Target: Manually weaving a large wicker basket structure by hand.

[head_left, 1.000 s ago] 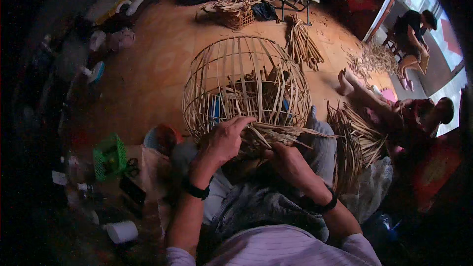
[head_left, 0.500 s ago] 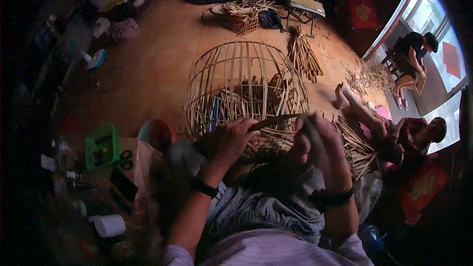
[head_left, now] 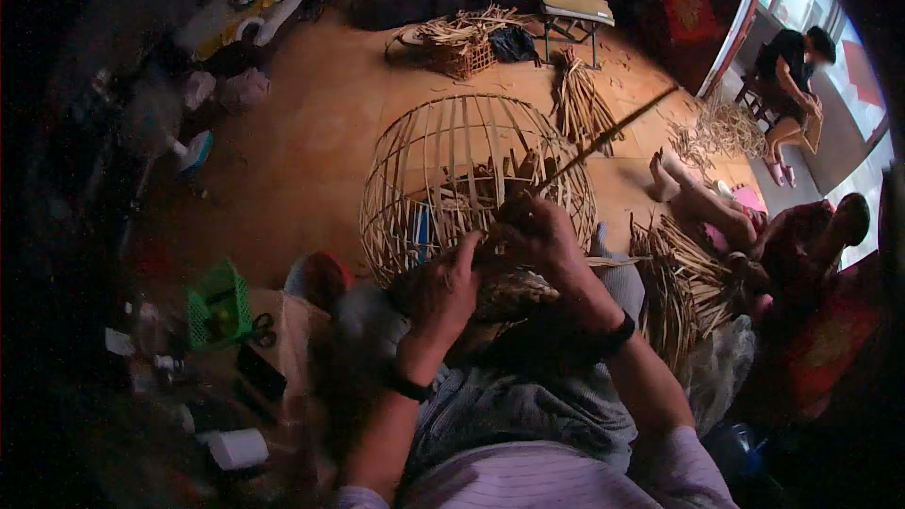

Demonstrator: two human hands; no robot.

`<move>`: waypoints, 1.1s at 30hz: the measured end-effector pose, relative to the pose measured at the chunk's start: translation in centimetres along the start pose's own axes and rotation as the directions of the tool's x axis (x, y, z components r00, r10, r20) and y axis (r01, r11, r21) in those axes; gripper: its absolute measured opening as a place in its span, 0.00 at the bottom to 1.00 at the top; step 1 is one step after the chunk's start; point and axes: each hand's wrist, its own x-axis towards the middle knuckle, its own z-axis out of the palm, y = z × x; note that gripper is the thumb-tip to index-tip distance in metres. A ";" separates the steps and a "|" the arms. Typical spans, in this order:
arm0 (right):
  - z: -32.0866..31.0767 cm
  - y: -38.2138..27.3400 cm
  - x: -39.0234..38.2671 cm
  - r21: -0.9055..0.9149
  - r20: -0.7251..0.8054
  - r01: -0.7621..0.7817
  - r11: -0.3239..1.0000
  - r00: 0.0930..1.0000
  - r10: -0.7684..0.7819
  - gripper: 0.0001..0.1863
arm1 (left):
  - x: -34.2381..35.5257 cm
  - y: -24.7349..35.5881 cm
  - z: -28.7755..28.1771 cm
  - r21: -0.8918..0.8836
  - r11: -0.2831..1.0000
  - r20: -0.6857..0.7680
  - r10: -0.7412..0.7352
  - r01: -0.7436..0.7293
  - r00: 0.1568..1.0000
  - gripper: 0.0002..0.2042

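Observation:
A large open basket frame (head_left: 476,106) of thin pale strips lies before my lap, its densely woven part (head_left: 514,294) nearest me. My right hand (head_left: 551,243) is closed on a long brown strip (head_left: 617,130) that slants up and away to the right. Close by, my left hand (head_left: 448,290) is at the woven part, its fingers bent in toward the right hand. What lies between the left fingers is in shadow and cannot be made out. Loose strips and a blue object (head_left: 419,231) show through the ribs.
Bundles of strips lie beside my right leg (head_left: 688,278) and beyond the basket (head_left: 580,104). A heaped crate (head_left: 462,58) and a folding chair (head_left: 573,8) stand farther off. At left are a green basket (head_left: 219,302) and scissors (head_left: 264,328). Two people sit at right.
My right hand has moved left and inward, and the strip now points up to the right instead of lying across between both hands. My left hand has shifted slightly down. The view has tilted a little.

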 end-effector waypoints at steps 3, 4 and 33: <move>-1.4 3.6 2.2 -0.359 0.017 0.290 0.887 0.952 -0.305 0.08 | -0.7 1.9 -0.7 0.207 0.975 0.048 0.073 -0.081 0.996 0.29; -1.5 3.7 2.6 -0.445 0.044 0.349 0.824 0.928 -0.369 0.07 | -1.0 2.1 -0.6 0.294 0.948 0.074 0.106 -0.123 0.992 0.30; -2.1 -3.3 1.2 -0.603 0.534 0.584 0.544 0.802 -0.269 0.15 | -1.4 2.7 0.4 0.556 0.800 0.202 0.134 -0.226 0.970 0.29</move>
